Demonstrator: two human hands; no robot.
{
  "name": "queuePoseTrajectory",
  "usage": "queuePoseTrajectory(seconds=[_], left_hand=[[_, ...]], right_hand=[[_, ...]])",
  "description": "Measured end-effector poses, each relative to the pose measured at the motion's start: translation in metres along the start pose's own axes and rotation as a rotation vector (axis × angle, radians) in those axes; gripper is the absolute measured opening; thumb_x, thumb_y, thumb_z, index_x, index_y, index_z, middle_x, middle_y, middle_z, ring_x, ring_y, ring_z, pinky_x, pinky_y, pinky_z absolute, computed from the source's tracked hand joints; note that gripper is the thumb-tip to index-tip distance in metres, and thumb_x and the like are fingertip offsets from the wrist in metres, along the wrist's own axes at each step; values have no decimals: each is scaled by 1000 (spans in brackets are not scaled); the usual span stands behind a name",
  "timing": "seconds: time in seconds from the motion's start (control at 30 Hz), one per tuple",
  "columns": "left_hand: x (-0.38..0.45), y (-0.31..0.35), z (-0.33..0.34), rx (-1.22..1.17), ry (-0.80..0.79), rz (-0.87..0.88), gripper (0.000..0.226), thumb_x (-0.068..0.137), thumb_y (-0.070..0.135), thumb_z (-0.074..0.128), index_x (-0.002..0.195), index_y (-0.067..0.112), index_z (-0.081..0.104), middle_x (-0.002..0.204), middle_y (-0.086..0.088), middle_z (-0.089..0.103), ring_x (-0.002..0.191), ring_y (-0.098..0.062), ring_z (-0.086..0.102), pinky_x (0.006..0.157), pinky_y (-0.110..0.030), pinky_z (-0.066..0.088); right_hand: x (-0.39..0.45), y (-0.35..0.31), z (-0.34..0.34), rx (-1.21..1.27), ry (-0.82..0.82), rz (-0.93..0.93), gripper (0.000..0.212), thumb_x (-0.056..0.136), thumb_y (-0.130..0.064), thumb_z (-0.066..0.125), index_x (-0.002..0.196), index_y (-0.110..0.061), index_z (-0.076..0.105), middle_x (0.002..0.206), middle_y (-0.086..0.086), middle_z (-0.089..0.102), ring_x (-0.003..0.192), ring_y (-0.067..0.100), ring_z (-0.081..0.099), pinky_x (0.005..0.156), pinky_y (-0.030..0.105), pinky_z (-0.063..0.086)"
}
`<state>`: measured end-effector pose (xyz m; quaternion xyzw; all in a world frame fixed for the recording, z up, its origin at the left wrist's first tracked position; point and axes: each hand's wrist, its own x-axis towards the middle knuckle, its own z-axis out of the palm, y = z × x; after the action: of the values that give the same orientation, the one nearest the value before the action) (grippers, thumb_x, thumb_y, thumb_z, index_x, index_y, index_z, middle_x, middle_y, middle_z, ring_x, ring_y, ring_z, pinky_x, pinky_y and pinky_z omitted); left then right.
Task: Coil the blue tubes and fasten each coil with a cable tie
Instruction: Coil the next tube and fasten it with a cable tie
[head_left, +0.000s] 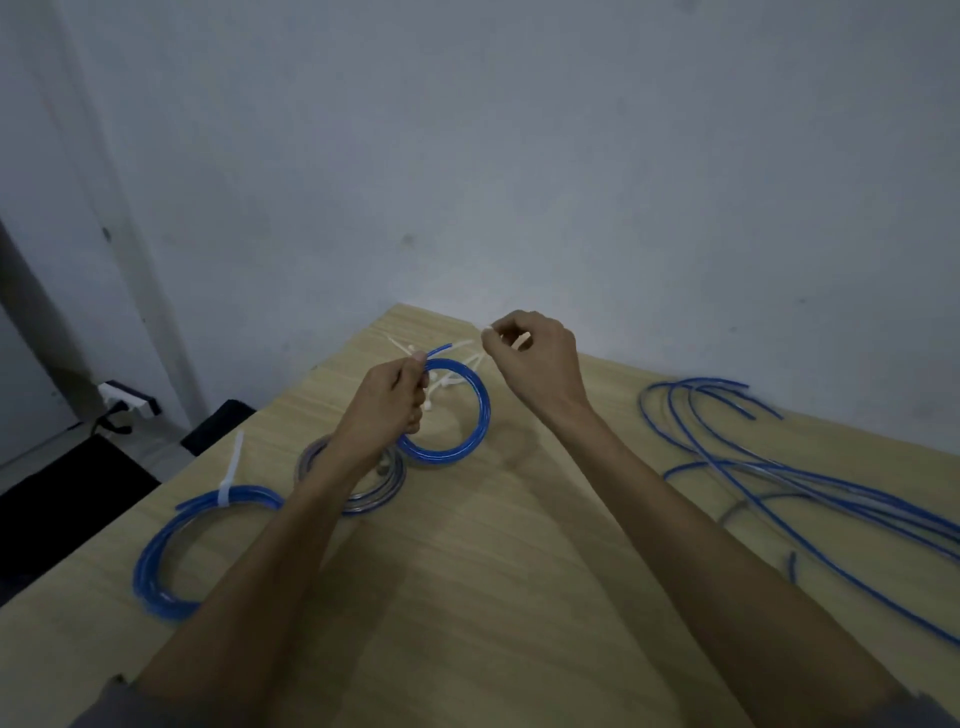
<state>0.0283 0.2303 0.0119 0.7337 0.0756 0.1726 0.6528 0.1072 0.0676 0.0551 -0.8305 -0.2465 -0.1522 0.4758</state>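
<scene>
so the left hand (387, 400) is pinching the blue tube coil (448, 410) upright at its top-left, just above the wooden table (519, 571), and the right hand (530, 358), fingers curled round a white cable tie (511, 340), sits just right of that pinch, so it's the one to thread across.

A plain workroom: bare pale wall (519, 156), wooden table (493, 571), power strip (127, 397).
</scene>
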Motion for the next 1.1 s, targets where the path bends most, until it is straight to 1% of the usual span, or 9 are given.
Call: queuePoseTrajectory(seconds=[0.17, 0.27, 0.37, 0.43, 0.5, 0.67, 0.87, 1.0, 1.1], left_hand=[[-4, 6, 35, -67, 26, -21, 41, 109, 35, 38, 76, 13, 47, 49, 12, 30, 40, -5, 23, 40, -20, 24], [-11, 7, 69, -90, 25, -36, 40, 109, 36, 37, 77, 14, 48, 51, 10, 32, 40, -5, 26, 40, -19, 26], [-20, 8, 105, -163, 35, -82, 41, 108, 37, 38, 76, 14, 48, 50, 11, 33, 40, -5, 26, 40, -19, 27], [-25, 10, 127, -214, 67, -133, 41, 108, 36, 39, 75, 14, 48, 49, 10, 32, 39, -6, 26, 40, -20, 27], [-28, 11, 144, -253, 85, -183, 41, 108, 36, 40, 74, 14, 48, 50, 8, 31, 38, -7, 25, 39, -21, 27], [-42, 10, 175, -331, 81, -262, 39, 108, 34, 39, 76, 14, 48, 53, 4, 32, 38, -7, 26, 38, -20, 25], [-38, 5, 174, -374, 151, -279, 41, 109, 37, 37, 75, 15, 46, 52, 4, 32, 40, -9, 27, 38, -21, 27], [-37, 7, 176, -369, 97, -325, 41, 107, 36, 38, 72, 17, 45, 45, 8, 31, 36, -8, 26, 38, -22, 26], [-42, 11, 181, -324, 39, -339, 43, 105, 40, 38, 68, 18, 45, 47, 7, 29, 37, -10, 24, 38, -22, 24]], right_hand=[[-38, -4, -54, -15, 65, -200, 10, 89, -22, 68, 81, -24, 63, 80, -8, 65, 62, 6, 51, 62, 21, 44], [-65, 1, -77, -83, 84, -305, 9, 90, -20, 67, 83, -19, 63, 81, -7, 61, 58, 9, 48, 57, 22, 42], [-92, 14, -95, -228, 135, -402, 7, 89, -17, 66, 84, -13, 63, 83, -5, 58, 57, 0, 41, 56, 18, 35], [-110, 27, -105, -329, 170, -449, 6, 88, -16, 66, 84, -12, 64, 84, -4, 58, 56, 4, 40, 51, 22, 36], [-124, 42, -112, -383, 174, -493, 6, 87, -15, 66, 84, -11, 64, 84, -3, 58, 57, 11, 44, 47, 28, 39], [-151, 76, -125, -456, 101, -502, 7, 86, -17, 62, 85, -12, 65, 85, -3, 60, 56, 14, 48, 48, 33, 45], [-162, 86, -131, -449, 71, -507, 8, 87, -18, 61, 85, -11, 64, 86, -2, 59, 58, 14, 48, 49, 33, 47], [-163, 85, -130, -465, 84, -514, 7, 86, -19, 62, 84, -12, 64, 84, -2, 59, 57, 12, 44, 48, 32, 45], [-162, 84, -132, -532, 95, -497, 9, 89, -21, 61, 87, -13, 65, 89, -2, 62, 57, 12, 50, 46, 30, 46]])
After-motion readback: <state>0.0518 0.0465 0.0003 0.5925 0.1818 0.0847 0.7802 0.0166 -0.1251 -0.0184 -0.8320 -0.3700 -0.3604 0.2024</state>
